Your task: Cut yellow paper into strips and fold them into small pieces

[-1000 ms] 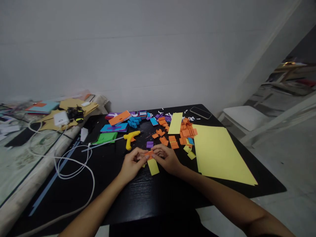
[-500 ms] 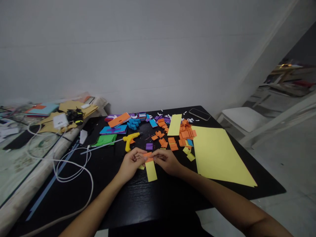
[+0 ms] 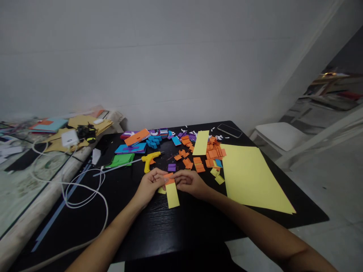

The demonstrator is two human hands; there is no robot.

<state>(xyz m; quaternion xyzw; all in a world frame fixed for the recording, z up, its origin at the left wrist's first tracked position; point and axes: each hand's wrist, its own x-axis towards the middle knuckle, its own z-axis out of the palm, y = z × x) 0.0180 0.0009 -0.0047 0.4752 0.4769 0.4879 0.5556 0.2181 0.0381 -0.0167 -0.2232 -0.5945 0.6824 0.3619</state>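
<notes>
Near the middle of the black table, my left hand [image 3: 149,187] pinches the left side of a small orange paper piece [image 3: 169,179]. My right hand [image 3: 190,184] is closed at the right edge of that piece, its fingertips touching it. A yellow paper strip [image 3: 172,196] extends from under the orange piece toward the front. Another bit of yellow paper [image 3: 162,190] lies partly behind my left hand. Just beyond the hands is a small purple piece [image 3: 171,167], and a yellow glue gun [image 3: 148,161] lies to its left.
Orange folded pieces [image 3: 214,153] and large yellow sheets [image 3: 255,177] lie on the right. A phone [image 3: 229,130] rests at the back right. Green paper [image 3: 121,160], blue paper [image 3: 130,148] and a looping white cable [image 3: 106,211] are on the left.
The yellow strip and orange piece have shifted slightly left. My right hand's fingers have curled a little and sit closer to the orange piece's right edge.
</notes>
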